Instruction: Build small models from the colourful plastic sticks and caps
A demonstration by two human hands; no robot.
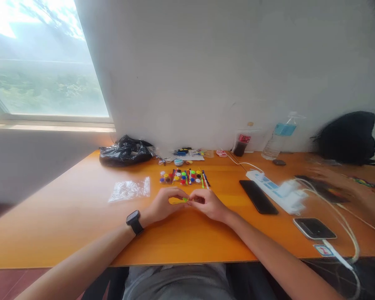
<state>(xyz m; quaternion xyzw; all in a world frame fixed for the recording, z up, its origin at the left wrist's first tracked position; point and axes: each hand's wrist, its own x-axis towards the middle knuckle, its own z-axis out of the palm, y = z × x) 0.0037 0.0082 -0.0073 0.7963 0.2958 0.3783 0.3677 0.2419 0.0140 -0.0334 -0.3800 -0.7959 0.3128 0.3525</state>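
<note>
As left hand (pixel 163 203) and right hand (pixel 211 204) meet, one small green piece (pixel 185 200) is pinched between them

Where the fingertips come together low over the table (pixel 65 221), both hands curl inward, thumb against fingers, gripping the piece from either side; its exact shape is too small to tell. One smartwatch (pixel 133 221) sits on the left wrist.

Just beyond the hands lie three groups of coloured round caps (pixel 183 175), too small to count surely, with thin coloured sticks (pixel 202 179) among and beside them. To their left rests one clear plastic bag (pixel 130 189); farther back, one black plastic bag (pixel 126 152). Small items, including one round tin (pixel 178 162), are spread near the wall.

On the right are one black phone (pixel 258 197), one white power strip (pixel 275 189) and one pale-rimmed device (pixel 314 228) with a white cable. Two bottles stand behind: one dark-filled bottle (pixel 241 146) with a red label, and one large clear bottle (pixel 273 143) with a blue label. Near the right edge, another person's blurred arm (pixel 362 200) lies before one black backpack (pixel 348 137).

The surface is smooth, orange-brown and glossy. Behind it rises a plain grey wall (pixel 206 75), with one bright window (pixel 43 66) at upper left and reddish floor (pixel 12 283) below.
</note>
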